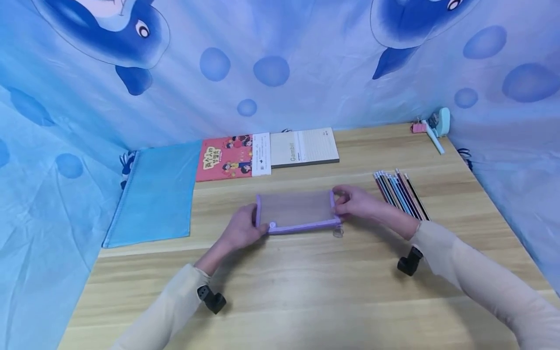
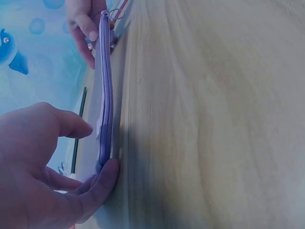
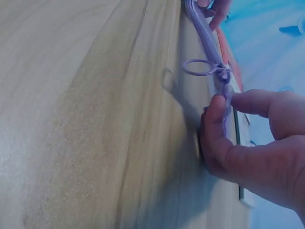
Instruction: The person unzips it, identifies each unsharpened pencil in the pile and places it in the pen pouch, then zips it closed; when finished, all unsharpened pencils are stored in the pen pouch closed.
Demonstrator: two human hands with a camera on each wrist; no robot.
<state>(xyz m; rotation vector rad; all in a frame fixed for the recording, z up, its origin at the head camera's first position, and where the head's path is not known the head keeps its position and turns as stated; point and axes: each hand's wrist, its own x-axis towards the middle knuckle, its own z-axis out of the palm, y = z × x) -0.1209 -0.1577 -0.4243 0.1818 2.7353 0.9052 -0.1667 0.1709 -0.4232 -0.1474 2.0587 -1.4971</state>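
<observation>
A translucent zip pouch [image 1: 296,208] with purple edging is held just over the middle of the table, its zipper [image 2: 108,90] along the near side. At its left end my left hand [image 1: 242,227] grips the edge, fingers under the corner and thumb over the top side. My right hand [image 1: 358,201] pinches the right end between thumb and fingers. A thin ring loop [image 3: 199,67] hangs from the zipper's right end, close to the right fingertips.
Several pencils [image 1: 400,193] lie to the right of the pouch. Behind it are a red book [image 1: 229,158] and a notepad [image 1: 304,147]. A blue folder [image 1: 157,194] lies at left. A pink clip [image 1: 418,128] and a light-blue stick-like item [image 1: 433,137] sit far right.
</observation>
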